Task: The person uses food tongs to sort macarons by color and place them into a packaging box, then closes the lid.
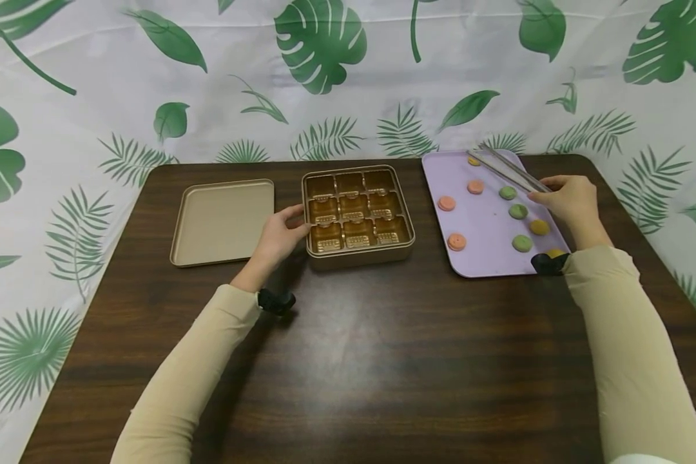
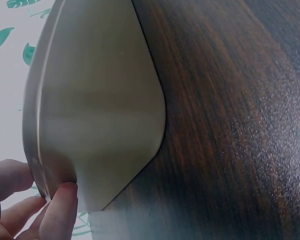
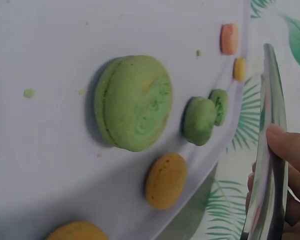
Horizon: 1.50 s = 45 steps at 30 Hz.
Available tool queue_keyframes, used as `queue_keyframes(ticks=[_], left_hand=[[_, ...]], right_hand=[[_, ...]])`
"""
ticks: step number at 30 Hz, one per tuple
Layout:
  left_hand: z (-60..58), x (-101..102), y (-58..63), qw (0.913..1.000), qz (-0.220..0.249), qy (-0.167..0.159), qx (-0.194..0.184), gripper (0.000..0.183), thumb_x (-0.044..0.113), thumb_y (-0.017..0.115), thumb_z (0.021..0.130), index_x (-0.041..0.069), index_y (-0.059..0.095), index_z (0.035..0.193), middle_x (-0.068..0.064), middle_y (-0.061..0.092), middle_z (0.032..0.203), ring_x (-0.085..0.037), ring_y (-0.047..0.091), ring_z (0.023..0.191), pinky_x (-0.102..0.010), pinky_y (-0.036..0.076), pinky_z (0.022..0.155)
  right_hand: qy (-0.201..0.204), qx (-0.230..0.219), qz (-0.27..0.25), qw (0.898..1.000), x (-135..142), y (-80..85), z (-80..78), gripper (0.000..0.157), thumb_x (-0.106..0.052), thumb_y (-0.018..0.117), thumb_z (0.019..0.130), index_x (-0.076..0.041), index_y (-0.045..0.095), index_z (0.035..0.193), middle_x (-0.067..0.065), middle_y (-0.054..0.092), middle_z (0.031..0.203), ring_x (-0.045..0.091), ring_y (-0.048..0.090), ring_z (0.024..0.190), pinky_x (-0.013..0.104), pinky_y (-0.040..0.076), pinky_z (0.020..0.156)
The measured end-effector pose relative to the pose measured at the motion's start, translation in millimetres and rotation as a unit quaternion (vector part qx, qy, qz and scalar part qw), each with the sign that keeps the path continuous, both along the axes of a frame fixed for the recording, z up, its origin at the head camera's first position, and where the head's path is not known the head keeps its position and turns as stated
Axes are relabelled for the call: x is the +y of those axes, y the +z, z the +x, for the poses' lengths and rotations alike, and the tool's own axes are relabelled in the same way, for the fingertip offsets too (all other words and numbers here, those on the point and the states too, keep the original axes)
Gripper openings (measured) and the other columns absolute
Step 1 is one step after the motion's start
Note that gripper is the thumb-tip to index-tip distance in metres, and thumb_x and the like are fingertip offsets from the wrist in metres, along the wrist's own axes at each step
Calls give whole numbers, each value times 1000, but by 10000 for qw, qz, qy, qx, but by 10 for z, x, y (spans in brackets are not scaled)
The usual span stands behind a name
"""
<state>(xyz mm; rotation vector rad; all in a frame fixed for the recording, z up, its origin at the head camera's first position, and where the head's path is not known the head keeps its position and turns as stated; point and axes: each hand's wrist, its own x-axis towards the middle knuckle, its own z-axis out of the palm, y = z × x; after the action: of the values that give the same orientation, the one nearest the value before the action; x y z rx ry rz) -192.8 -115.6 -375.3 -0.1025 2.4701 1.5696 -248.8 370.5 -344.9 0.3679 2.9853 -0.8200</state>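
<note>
My left hand [image 1: 280, 233] is at the left side of a gold tin box [image 1: 359, 259], its fingertips on the rim and side wall. A gold plastic insert [image 1: 355, 207] with several square compartments sits inside the box. In the left wrist view, fingers [image 2: 60, 210] pinch the tin's edge [image 2: 97, 100]. My right hand [image 1: 571, 203] grips silver metal tongs [image 1: 513, 169], their tips pointing over the far part of a lilac tray [image 1: 481, 254]. On this tray lie pink macarons [image 1: 456, 241], green macarons [image 3: 135, 102] and yellow macarons [image 3: 166, 181]. Nothing shows between the tongs' tips.
A flat gold lid [image 1: 226, 222] lies on the dark wooden table [image 1: 348, 361] left of the box. Behind the table hangs a white cloth [image 1: 232, 96] with green leaf prints. Small green crumbs [image 3: 29, 93] are scattered on the tray.
</note>
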Motion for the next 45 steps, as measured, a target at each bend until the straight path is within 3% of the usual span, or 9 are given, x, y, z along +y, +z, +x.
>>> queue_keyframes(ticks=[17,25,33,36,38,42,45], left_hand=[[-18,20,-10,10000,49,-50,3,52,11,53,97,5,37,147,-17,40,150,-31,46,133,-45,47,102],[-18,22,-21,10000,70,-46,12,52,11,52,98,5,37,147,-17,39,150,-31,45,134,-44,47,103],[-10,21,-17,10000,72,-43,0,52,12,52,98,5,37,147,-16,39,150,-31,46,134,-45,47,103],[-11,16,-17,10000,78,-59,19,52,11,52,98,4,36,147,-17,39,150,-32,46,134,-45,47,103],[-8,10,-14,10000,71,-60,30,52,11,52,98,4,36,147,-17,39,151,-32,45,134,-45,46,103],[-1,-3,-3,10000,62,-58,18,52,11,52,98,4,36,147,-16,38,151,-32,45,135,-45,46,104],[4,-10,5,10000,52,-51,1,52,11,52,98,4,36,147,-16,38,151,-32,45,135,-45,46,103]], right_hand=[[-213,-119,284,9993,54,-143,-53,50,-22,58,94,13,51,130,38,50,127,54,35,125,61,26,108],[-327,-101,200,9992,17,-119,-49,49,-21,59,94,12,52,129,37,51,127,51,37,122,60,31,103],[-285,-107,-207,9993,53,-77,4,57,-33,57,94,8,51,133,35,48,132,47,40,124,58,37,101],[-290,-115,-301,9991,57,-48,11,61,-40,57,92,4,52,134,31,49,133,42,44,120,52,42,93],[-274,-106,-300,9991,43,-16,12,63,-44,59,91,2,54,133,27,53,130,36,47,113,41,46,84],[-162,-109,-339,9992,-26,75,17,67,-51,62,87,-4,56,133,20,55,127,24,49,101,22,41,69],[-82,-109,-416,9990,-125,146,27,68,-54,63,85,-7,56,134,18,53,130,16,48,94,17,41,63]])
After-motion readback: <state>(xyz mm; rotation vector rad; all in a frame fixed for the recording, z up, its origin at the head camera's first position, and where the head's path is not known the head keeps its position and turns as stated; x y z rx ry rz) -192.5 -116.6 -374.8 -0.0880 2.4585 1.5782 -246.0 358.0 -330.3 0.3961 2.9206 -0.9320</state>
